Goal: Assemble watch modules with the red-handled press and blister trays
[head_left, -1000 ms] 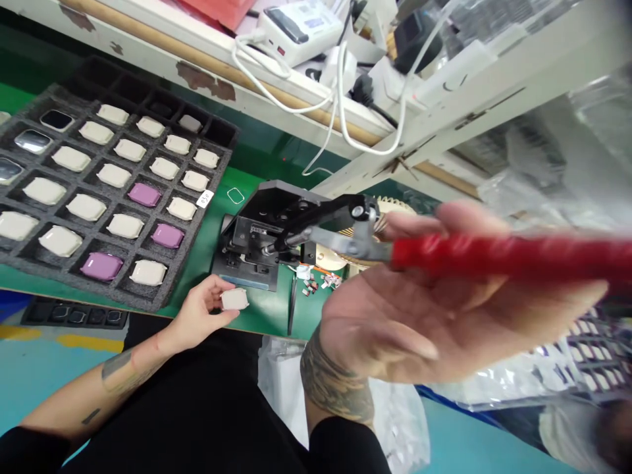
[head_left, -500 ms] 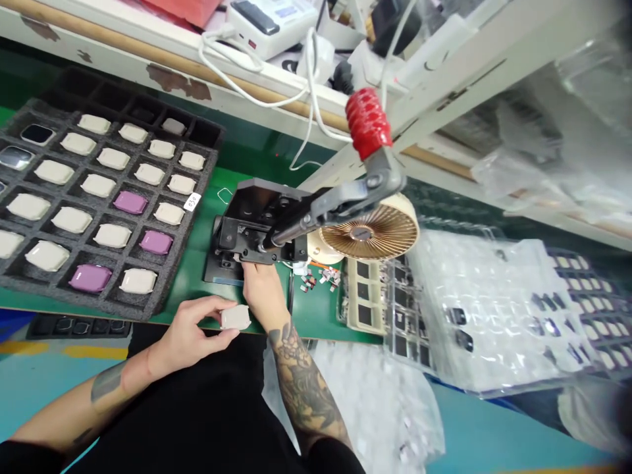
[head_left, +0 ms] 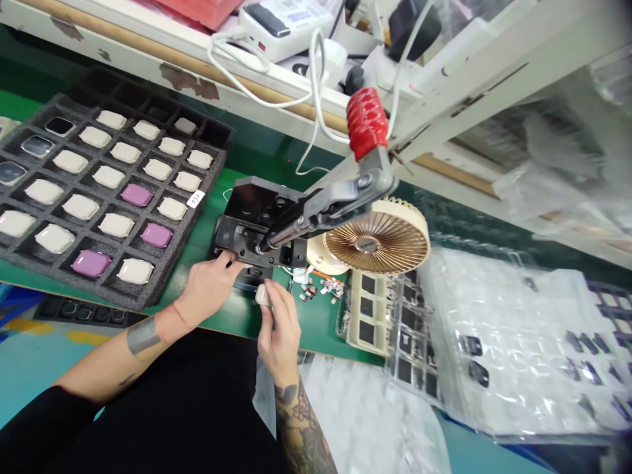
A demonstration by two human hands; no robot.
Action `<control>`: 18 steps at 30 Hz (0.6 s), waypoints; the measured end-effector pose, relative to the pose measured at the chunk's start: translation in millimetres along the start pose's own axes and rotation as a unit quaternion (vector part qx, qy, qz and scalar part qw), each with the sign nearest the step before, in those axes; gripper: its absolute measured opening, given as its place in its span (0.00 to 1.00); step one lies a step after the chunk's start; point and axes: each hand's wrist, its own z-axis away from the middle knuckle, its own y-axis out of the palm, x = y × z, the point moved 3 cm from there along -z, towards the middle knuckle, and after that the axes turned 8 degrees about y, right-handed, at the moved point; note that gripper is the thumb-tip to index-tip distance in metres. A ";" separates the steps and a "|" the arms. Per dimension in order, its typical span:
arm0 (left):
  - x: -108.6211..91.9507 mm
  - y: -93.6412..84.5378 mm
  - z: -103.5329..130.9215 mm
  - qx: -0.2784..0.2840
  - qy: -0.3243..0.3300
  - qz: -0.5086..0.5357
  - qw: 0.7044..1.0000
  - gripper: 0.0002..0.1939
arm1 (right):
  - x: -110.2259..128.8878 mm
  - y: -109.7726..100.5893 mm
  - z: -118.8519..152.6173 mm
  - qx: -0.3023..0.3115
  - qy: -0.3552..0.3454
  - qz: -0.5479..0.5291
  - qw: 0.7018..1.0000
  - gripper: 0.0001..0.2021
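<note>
My left hand (head_left: pixel 210 288) reaches to the front of a black hand press (head_left: pixel 247 240), fingers bent together beneath its head. The fingertips are partly hidden, and what they hold, if anything, does not show. Just right of it, my right hand (head_left: pixel 280 329) pinches a small off-white watch case (head_left: pixel 263 295), turned partly edge-on, between thumb and fingers in front of the press base. Above both hands slants the press's metal lever (head_left: pixel 326 205) with a red-wrapped grip (head_left: pixel 367 123).
On the left, a dark foam tray (head_left: pixel 162 263) holds several off-white and purple watch cases. Small loose parts (head_left: pixel 330 288) lie right of the press, near a cream fan (head_left: pixel 378 237). Further right are a compartment box (head_left: pixel 368 306) and plastic-wrapped trays (head_left: pixel 513 342). A shelf edge runs behind.
My left hand has moved up and right to the press. My right hand has come out from under the press head and now holds an off-white watch case. The view has shifted slightly.
</note>
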 end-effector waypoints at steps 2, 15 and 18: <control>-4.4 -0.1 -8.3 0.037 0.000 -0.019 0.999 0.20 | -3.3 -4.9 1.3 -0.015 -0.003 0.013 1.000 0.29; -16.7 -54.0 62.5 -0.080 -0.070 0.592 0.799 0.11 | 48.0 19.9 -29.8 0.064 -0.263 0.021 0.962 0.36; -1.8 -82.9 77.2 -0.110 -0.075 0.564 0.815 0.10 | 79.9 11.8 -49.3 0.064 -0.325 0.017 0.944 0.33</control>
